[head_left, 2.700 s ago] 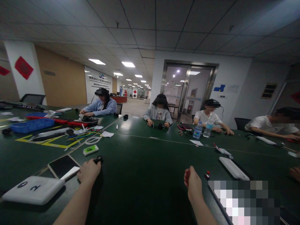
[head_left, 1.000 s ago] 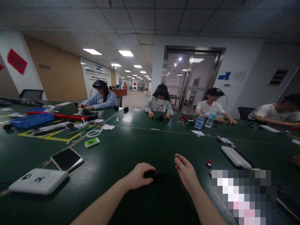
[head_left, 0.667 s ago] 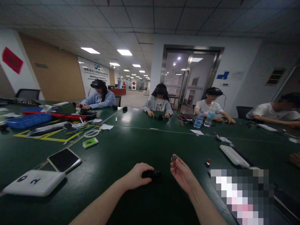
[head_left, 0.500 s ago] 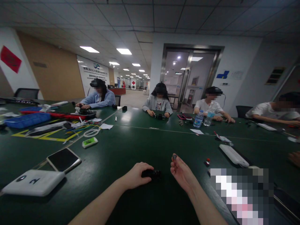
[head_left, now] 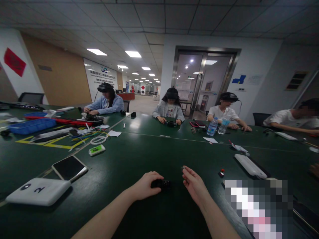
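My left hand is wrapped round a small black object low over the green table, thumb in front and fingers behind. Part of that object is covered by the hand, and its kind is not clear. To the right, my right hand pinches something tiny and greyish between thumb and fingertips. Most of this piece is hidden by the fingers. The two hands are apart, with a strip of dark tabletop between them.
At left lie a white case marked 2, a phone, a green-and-white packet and a blue tray. A white power bank lies right. Two water bottles stand farther back. Several people sit around the table.
My right hand has turned slightly and its fingers have closed more over the small piece, which shows less now. The left hand keeps its hold on the black object.
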